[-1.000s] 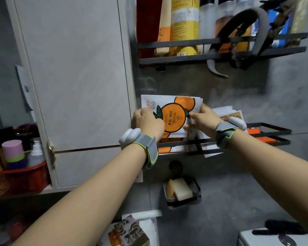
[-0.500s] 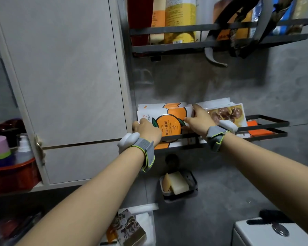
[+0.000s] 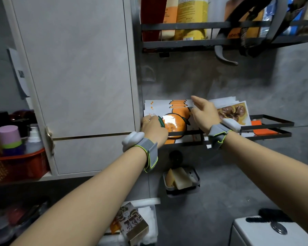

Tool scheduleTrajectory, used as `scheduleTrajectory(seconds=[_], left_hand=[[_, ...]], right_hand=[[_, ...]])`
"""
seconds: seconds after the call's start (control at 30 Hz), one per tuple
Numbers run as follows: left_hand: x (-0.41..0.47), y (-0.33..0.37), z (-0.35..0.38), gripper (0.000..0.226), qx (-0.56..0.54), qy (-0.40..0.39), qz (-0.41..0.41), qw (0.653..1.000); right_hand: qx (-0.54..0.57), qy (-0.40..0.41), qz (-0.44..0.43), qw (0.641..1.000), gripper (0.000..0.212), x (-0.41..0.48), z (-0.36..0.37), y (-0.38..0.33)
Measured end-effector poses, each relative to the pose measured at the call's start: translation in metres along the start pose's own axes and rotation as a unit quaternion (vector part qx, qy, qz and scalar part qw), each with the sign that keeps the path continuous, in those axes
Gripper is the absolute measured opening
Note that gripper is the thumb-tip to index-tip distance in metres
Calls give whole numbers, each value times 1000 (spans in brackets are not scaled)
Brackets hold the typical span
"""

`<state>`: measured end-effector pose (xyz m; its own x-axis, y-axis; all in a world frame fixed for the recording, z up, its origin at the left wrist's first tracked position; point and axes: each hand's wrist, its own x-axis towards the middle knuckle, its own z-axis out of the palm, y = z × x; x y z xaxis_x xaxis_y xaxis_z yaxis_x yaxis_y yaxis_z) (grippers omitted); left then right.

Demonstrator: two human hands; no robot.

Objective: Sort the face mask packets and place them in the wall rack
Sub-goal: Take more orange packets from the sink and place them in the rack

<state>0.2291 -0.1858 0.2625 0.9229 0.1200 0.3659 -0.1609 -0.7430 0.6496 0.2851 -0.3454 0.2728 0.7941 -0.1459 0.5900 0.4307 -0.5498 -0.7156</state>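
Your left hand (image 3: 154, 129) grips the nine-o'clock edge of at least four orange face mask packets (image 3: 174, 124) in one wall rack (image 3: 267, 134); right hand (image 3: 204, 115), fingers straight, touches their tops.

My left hand (image 3: 154, 128) grips the orange packets (image 3: 174, 122) standing in the rack (image 3: 190, 133), at their left edge. My right hand (image 3: 205, 116) rests straight-fingered on their top right, beside the brown packets (image 3: 233, 111).
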Motion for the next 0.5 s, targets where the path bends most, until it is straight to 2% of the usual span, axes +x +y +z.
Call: scheduleTrajectory(seconds=[0.33,0.5], left_hand=[[-19,-23,-10,46,-91,-26,89,992],[-39,-61,-20,38,-153,-44,76,984]], right_hand=[[69,-23,-49,996,28,-45,27,-19],[97,-52,-53,992,15,-91,56,-31]])
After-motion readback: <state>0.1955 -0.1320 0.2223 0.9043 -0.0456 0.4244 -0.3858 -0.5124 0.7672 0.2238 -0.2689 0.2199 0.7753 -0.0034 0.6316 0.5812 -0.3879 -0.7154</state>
